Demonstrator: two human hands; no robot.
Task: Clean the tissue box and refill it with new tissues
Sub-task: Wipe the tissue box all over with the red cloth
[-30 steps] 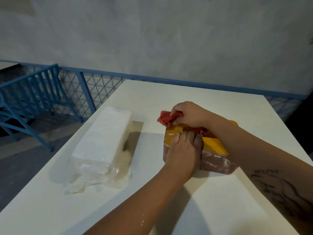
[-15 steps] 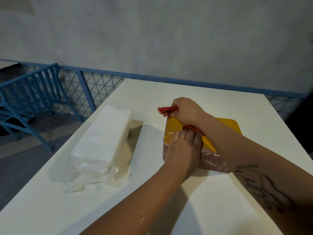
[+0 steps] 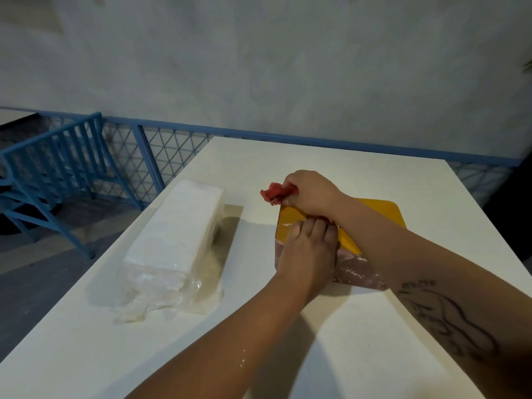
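The tissue box (image 3: 290,226) has a yellow top and a pinkish, dusty side and lies on the white table (image 3: 374,326), right of centre. My left hand (image 3: 306,254) grips its near left end, fingers curled over the top edge. My right hand (image 3: 312,191) holds a red cloth (image 3: 276,192) bunched at the box's far left corner, pressed on the yellow top. A long pack of white tissues (image 3: 178,234) in clear plastic wrap lies to the left, its near end torn open. My right forearm hides much of the box's top.
A blue metal railing (image 3: 161,156) with mesh runs behind the table's far and left edges, in front of a grey wall. Blue chairs (image 3: 51,174) stand off to the left, below table level. The table's near half is bare white surface.
My right hand has slid the red cloth along the yellow top toward the box's far left corner. The left hand has kept its grip on the box.
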